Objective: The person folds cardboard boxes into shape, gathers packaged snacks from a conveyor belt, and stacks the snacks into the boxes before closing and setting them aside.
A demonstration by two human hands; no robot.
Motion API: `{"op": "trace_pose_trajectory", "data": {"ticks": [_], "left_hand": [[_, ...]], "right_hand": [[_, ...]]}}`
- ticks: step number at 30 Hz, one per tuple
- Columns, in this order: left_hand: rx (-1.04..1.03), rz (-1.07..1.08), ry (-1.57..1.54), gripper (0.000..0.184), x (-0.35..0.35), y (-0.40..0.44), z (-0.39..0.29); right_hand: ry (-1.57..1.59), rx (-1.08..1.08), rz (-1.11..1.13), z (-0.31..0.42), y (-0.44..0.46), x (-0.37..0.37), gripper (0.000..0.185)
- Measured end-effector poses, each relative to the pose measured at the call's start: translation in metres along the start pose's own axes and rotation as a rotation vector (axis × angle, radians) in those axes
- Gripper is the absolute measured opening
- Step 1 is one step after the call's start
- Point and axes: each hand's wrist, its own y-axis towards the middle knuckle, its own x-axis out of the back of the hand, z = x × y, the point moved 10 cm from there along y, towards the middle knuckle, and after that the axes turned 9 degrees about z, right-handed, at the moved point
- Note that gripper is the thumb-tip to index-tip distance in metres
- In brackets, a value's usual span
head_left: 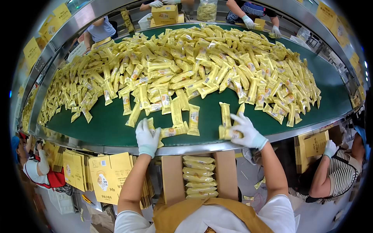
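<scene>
Both my hands wear white gloves and reach over the near edge of the green belt [210, 116]. My left hand [147, 138] is closed around a yellow packet, part of which shows between thumb and fingers. My right hand [246, 132] has its fingers on a blurred yellow packet [225, 133]; an upright packet [225, 113] lies just above it. Between my hands are several loose packets, one of them [194, 119] near the middle. Below the belt edge, an open cardboard box [171, 178] holds a column of stacked yellow packets [199, 173].
A large heap of yellow packets [186, 58] covers the belt's far part. A metal rim [186, 150] runs along the near edge. Flattened cartons [110, 176] stand at lower left, more [311, 149] at right. Co-workers' gloved hands [248, 22] are across the belt and at both sides.
</scene>
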Motion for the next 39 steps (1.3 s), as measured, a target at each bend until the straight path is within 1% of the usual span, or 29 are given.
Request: {"op": "trace_pose_trajectory", "data": {"ticks": [1, 3, 4, 5, 7, 8, 10, 11, 12, 13, 14, 15, 18, 21, 22, 23, 25, 28, 31, 32, 34, 35, 36, 37, 39], "left_hand": [[0.191, -0.018, -0.017, 0.061, -0.005, -0.003, 0.022], [0.321, 0.150, -0.005, 0.064, -0.019, -0.001, 0.040], [0.383, 0.235, 0.004, 0.066, -0.023, 0.000, 0.046], [0.383, 0.247, -0.012, 0.066, -0.023, 0.002, 0.048], [0.383, 0.264, -0.040, 0.066, -0.020, 0.006, 0.051], [0.258, 0.084, -0.050, 0.062, -0.001, 0.006, 0.036], [-0.060, 0.007, -0.125, 0.060, 0.016, 0.010, -0.004], [-0.211, -0.028, -0.160, 0.059, 0.025, 0.007, -0.023], [-0.390, 0.049, -0.188, 0.058, 0.027, 0.004, -0.053], [-0.495, 0.168, -0.175, 0.056, 0.021, 0.001, -0.074], [-0.552, 0.252, -0.115, 0.053, 0.007, 0.002, -0.087], [-0.610, 0.340, -0.055, 0.051, -0.007, 0.001, -0.096], [-0.608, 0.522, 0.153, 0.052, -0.046, 0.005, -0.101], [-0.444, 0.799, 0.332, 0.060, -0.068, 0.016, -0.095], [-0.481, 0.806, 0.356, 0.064, -0.073, 0.017, -0.095], [-0.476, 0.798, 0.330, 0.063, -0.076, 0.017, -0.095], [-0.462, 0.778, 0.288, 0.062, -0.075, 0.015, -0.103], [-0.407, 0.726, 0.300, 0.060, -0.072, 0.011, -0.109], [-0.390, 0.669, 0.339, 0.056, -0.069, 0.006, -0.107], [-0.353, 0.683, 0.349, 0.053, -0.070, 0.008, -0.102], [-0.281, 0.712, 0.368, 0.049, -0.070, 0.013, -0.086], [-0.233, 0.666, 0.379, 0.046, -0.064, 0.018, -0.077], [-0.187, 0.618, 0.389, 0.043, -0.058, 0.024, -0.067], [-0.141, 0.571, 0.399, 0.040, -0.052, 0.029, -0.056], [-0.222, 0.434, 0.329, 0.040, -0.041, 0.028, -0.049]], "right_hand": [[0.088, 0.041, -0.141, 0.003, -0.004, 0.020, 0.038], [0.531, -0.213, -0.274, -0.024, -0.009, 0.038, 0.042], [0.574, -0.264, -0.395, -0.043, -0.010, 0.042, 0.046], [0.563, -0.355, -0.457, -0.063, -0.009, 0.044, 0.045], [0.257, -0.578, -0.544, -0.076, -0.013, 0.048, 0.046], [0.144, -0.672, -0.542, -0.088, -0.012, 0.039, 0.048], [-0.086, -0.855, -0.521, -0.103, -0.012, 0.019, 0.052], [-0.127, -0.925, -0.508, -0.107, -0.017, 0.012, 0.054], [-0.171, -0.993, -0.494, -0.107, -0.022, 0.006, 0.057], [-0.217, -1.058, -0.484, -0.102, -0.023, 0.006, 0.060], [-0.125, -1.140, -0.458, -0.106, -0.027, 0.005, 0.062], [-0.106, -1.135, -0.387, -0.110, -0.024, 0.002, 0.061], [-0.021, -1.099, -0.191, -0.123, -0.025, 0.003, 0.057], [0.072, -0.831, -0.304, -0.100, -0.009, 0.017, 0.055], [0.064, -0.731, -0.392, -0.080, 0.000, 0.025, 0.056], [0.013, -0.683, -0.451, -0.066, 0.010, 0.030, 0.056], [-0.083, -0.734, -0.435, -0.043, 0.033, 0.027, 0.055], [-0.083, -0.918, -0.158, -0.054, 0.065, -0.007, 0.053], [-0.095, -0.879, -0.135, -0.048, 0.065, -0.005, 0.052], [-0.094, -0.860, -0.109, -0.046, 0.062, -0.003, 0.047], [-0.207, -0.722, -0.119, -0.048, 0.057, 0.001, 0.043], [-0.259, -0.654, -0.128, -0.050, 0.052, 0.001, 0.041], [-0.484, -0.616, -0.168, -0.049, 0.045, 0.006, 0.032], [-0.653, -0.543, -0.276, -0.045, 0.038, 0.014, 0.019], [-0.733, -0.365, -0.451, -0.032, 0.015, 0.021, 0.017]]}}
